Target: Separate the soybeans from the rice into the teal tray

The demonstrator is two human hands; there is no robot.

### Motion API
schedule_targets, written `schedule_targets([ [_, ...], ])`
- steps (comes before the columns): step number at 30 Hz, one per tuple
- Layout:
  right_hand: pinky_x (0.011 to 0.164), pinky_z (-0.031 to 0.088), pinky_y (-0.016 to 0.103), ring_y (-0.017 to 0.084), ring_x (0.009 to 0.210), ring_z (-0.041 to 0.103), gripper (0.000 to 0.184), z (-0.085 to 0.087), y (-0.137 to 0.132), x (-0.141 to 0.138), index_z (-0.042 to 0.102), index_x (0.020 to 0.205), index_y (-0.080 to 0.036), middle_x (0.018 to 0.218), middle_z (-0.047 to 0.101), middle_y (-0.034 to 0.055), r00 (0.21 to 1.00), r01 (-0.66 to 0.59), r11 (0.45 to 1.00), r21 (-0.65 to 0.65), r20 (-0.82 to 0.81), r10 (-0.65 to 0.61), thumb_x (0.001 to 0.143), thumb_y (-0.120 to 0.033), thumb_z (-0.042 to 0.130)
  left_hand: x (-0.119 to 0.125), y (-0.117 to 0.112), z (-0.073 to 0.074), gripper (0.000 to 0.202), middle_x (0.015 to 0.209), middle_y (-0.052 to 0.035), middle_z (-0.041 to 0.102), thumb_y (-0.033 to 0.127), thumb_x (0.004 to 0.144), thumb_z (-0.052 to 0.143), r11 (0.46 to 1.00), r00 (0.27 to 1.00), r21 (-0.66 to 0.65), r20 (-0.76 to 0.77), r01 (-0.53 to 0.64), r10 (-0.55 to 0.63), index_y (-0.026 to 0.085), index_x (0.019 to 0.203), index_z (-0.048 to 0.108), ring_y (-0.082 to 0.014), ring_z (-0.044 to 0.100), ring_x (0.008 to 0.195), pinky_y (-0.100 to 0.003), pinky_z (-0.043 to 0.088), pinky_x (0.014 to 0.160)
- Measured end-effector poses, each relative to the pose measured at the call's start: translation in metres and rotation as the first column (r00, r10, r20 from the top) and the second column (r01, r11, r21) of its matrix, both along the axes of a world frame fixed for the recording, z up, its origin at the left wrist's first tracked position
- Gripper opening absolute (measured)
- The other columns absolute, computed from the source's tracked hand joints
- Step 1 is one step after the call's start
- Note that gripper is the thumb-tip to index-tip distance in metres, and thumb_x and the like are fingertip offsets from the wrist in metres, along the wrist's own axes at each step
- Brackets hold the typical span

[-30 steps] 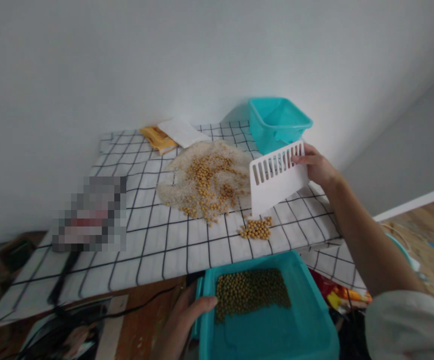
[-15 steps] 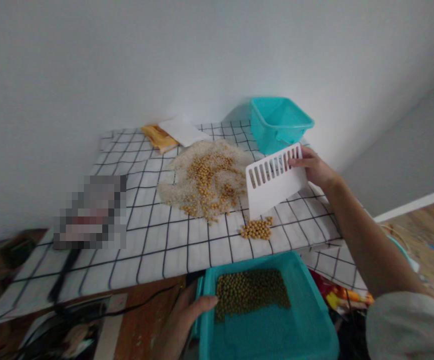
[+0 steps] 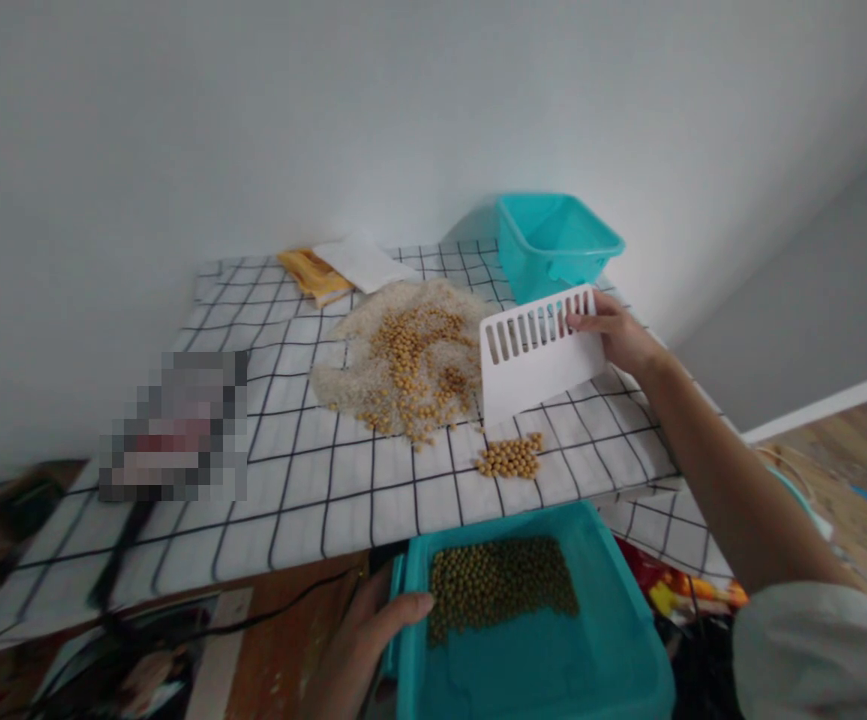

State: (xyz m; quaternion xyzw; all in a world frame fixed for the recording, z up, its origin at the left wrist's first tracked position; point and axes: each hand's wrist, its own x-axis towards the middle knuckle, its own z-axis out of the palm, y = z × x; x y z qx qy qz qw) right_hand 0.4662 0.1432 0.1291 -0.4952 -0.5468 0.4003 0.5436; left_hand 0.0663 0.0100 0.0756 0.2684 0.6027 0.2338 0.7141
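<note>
"Along the right side of the mixed pile of grain and beans (image 3: 410,355), what has just changed?"

"Over the last second the white slotted panel (image 3: 542,370) has slid a little to the left. It now stands close up by the pile's edge."

"How is it gripped?"

"The right hand (image 3: 620,330) is closed on its right end, fingertips by the last slots (the back of the panel is hidden, so the rest of that hold I cannot tell). Nor can I say whether the lower edge rests on the checked cloth (image 3: 302,440) or hangs just above."

"What does the shift mean for the work?"

"As I judge it, the panel is better placed against the beans at the pile's margin. The small cluster of beans (image 3: 512,458) lies on the cloth in front of the panel, apart from the pile. It looks the same as before, so I doubt the slide has added anything to it."

"And the left hand (image 3: 362,630)?"

"Closed on the left rim of the near teal tub (image 3: 628,600), thumb over the edge, unchanged. Dark beans (image 3: 500,585) fill the far part of its floor."

"Anything behind?"

"The far teal tub (image 3: 530,270), upright at the back right, beyond the panel."
</note>
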Motion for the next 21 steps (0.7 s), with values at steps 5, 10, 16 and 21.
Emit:
schedule_targets([
  [5,0.062,0.046,0.035,0.019,0.066,0.057,0.028,-0.0001,0.0052,0.0018,0.064,0.080,-0.025,0.073,0.062,-0.0001,0.998,0.062,0.996,0.066,0.000,-0.062,0.072,-0.046,0.081,-0.0023,-0.0004,0.0039,0.051,0.086,-0.0061,0.085,0.033,0.064,0.077,0.999,0.999,0.019,-0.017,0.034,-0.034,0.016,0.112,0.069,-0.0377,0.078,0.086,-0.045,0.059,0.073],
  [10,0.061,0.045,0.035,0.018,0.063,0.053,0.026,0.0054,0.0067,0.0027,0.061,0.071,-0.025,0.071,0.059,0.0008,0.985,0.171,0.968,0.184,-0.003,-0.173,0.071,-0.043,0.079,0.0005,0.0001,0.0064,0.058,0.090,-0.0084,0.085,0.036,0.063,0.077,1.000,0.999,0.016,-0.046,0.026,-0.025,0.014,0.116,0.068,-0.0383,0.077,0.086,-0.046,0.059,0.074],
  [16,0.059,0.047,0.035,0.019,0.064,0.056,0.021,0.0072,0.0054,0.0010,0.062,0.071,-0.024,0.069,0.061,0.0005,0.979,0.204,0.963,0.178,-0.011,-0.205,0.069,-0.037,0.078,-0.0004,0.0002,0.0018,0.053,0.090,-0.0083,0.085,0.033,0.065,0.077,0.999,0.999,0.026,-0.033,0.027,-0.026,0.014,0.114,0.069,-0.0384,0.077,0.090,-0.047,0.058,0.079],
  [21,0.062,0.048,0.036,0.021,0.067,0.060,0.020,0.0067,0.0030,-0.0019,0.063,0.074,-0.025,0.069,0.063,0.0004,0.985,0.172,0.974,0.145,-0.004,-0.173,0.069,-0.036,0.078,0.0011,-0.0005,0.0042,0.046,0.088,-0.0077,0.084,0.033,0.066,0.076,1.000,0.999,0.014,-0.038,0.025,-0.024,0.017,0.109,0.069,-0.0387,0.077,0.089,-0.046,0.059,0.073],
])
